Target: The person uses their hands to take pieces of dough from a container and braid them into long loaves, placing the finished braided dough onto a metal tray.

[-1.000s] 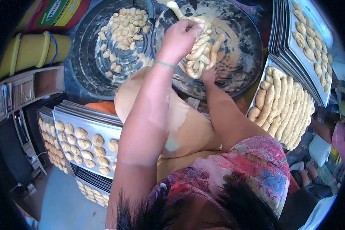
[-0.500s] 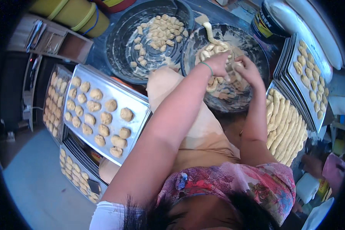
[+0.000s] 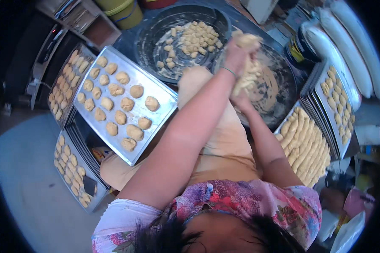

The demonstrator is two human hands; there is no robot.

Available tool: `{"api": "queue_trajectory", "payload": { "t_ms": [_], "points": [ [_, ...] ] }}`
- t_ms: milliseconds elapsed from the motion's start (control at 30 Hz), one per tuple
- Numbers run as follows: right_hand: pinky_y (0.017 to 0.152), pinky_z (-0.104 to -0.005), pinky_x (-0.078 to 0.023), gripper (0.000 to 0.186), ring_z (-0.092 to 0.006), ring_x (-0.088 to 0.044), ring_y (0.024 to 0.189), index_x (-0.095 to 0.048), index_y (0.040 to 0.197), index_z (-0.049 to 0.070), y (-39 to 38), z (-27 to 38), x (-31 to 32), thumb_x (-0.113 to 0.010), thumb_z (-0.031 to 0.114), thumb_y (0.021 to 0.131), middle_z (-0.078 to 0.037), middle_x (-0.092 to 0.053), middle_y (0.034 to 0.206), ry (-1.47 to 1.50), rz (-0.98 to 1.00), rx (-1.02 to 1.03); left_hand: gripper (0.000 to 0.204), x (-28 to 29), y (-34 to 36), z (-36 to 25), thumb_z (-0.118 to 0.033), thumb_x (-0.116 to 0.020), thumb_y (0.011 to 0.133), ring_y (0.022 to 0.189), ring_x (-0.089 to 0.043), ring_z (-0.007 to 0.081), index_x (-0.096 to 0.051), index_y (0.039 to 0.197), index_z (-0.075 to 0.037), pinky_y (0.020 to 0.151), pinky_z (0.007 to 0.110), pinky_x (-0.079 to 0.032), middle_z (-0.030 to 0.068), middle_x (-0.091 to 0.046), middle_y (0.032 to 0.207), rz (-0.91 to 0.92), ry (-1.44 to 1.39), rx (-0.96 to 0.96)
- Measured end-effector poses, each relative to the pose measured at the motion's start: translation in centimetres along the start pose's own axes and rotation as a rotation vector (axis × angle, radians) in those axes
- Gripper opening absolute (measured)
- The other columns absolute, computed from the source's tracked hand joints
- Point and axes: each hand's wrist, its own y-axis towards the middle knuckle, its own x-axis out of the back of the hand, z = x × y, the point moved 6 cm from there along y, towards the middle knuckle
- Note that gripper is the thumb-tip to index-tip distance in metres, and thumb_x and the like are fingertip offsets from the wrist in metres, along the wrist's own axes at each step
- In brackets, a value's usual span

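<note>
My left hand (image 3: 237, 58), with a green band at the wrist, is closed on a bundle of pale dough ropes (image 3: 251, 72) above the dark floured basin (image 3: 283, 110). A thick, blurred lump of the dough sticks out past its fingers at the far side. At the near end of the same bundle, my right hand (image 3: 242, 102) grips the dough from below; its fingers are partly hidden and smeared. Brownish flour lies swirled on the basin's bottom beside the dough.
Left of it stands a second dark basin (image 3: 144, 55) with many small dough pieces. A metal tray (image 3: 156, 122) of dough balls lies at my left, more trays (image 3: 91, 207) below it. At right are long dough ropes (image 3: 306, 145), stacked trays (image 3: 325, 114), a dark bucket (image 3: 299, 49) and white sacks (image 3: 346, 46).
The dough ropes, lying in the basin before, are now gathered up between my hands. My left hand moved farther away; my right hand came left and nearer. The view has shifted a little.
</note>
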Motion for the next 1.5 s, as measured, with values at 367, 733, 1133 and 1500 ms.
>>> {"api": "queue_trajectory", "payload": {
  "t_ms": [367, 733, 1133, 1500],
  "points": [
    [0.044, -0.0231, -0.046, 0.035, -0.0114, -0.052, 0.047, -0.048, 0.099, 0.003, -7.0, 7.7, 15.0, -0.061, 0.024, 0.075, -0.004, -0.052, 0.066, 0.590, 0.058, -0.183, 0.023, 4.0, -0.2, 2.1, -0.016, -0.061, 0.076, 0.052, -0.054, 0.0161, -0.049, 0.092, -0.005, 0.045, 0.028, -0.048, 0.0059, -0.056, 0.069, -0.248, 0.256, 0.147],
    [0.075, -0.0225, -0.045, 0.068, -0.0135, -0.051, 0.095, -0.019, 0.133, -0.003, -20.3, 22.2, 33.7, -0.059, 0.008, 0.079, -0.012, -0.046, 0.116, -0.033, -0.700, 0.019, 0.027, -0.8, -3.5, 11.1, -0.026, -0.057, 0.080, 0.061, -0.054, 0.0121, -0.056, 0.096, -0.003, 0.051, 0.025, -0.044, 0.0051, -0.059, 0.077, 0.520, 1.206, 0.694],
    [0.059, -0.0328, -0.046, 0.048, -0.0176, -0.056, 0.067, -0.046, 0.112, -0.001, -44.3, 0.8, 41.2, -0.064, 0.018, 0.071, -0.008, -0.059, 0.086, -0.756, -0.354, -1.353, 0.030, -0.7, -3.8, 11.6, -0.028, -0.059, 0.079, 0.062, -0.052, 0.0127, -0.056, 0.096, -0.003, 0.051, 0.026, -0.040, 0.0042, -0.057, 0.078, 0.546, 1.309, 0.700],
    [0.082, -0.0363, -0.044, 0.063, -0.0330, -0.056, 0.094, -0.048, 0.117, 0.005, -39.7, 0.9, 45.9, -0.069, 0.037, 0.067, -0.022, -0.055, 0.108, -1.180, -1.001, -0.432, 0.033, -0.3, -4.0, 11.6, -0.030, -0.060, 0.078, 0.062, -0.051, 0.0117, -0.056, 0.095, -0.002, 0.050, 0.025, -0.040, 0.0044, -0.057, 0.078, 0.529, 1.354, 0.697]
  ]
}}
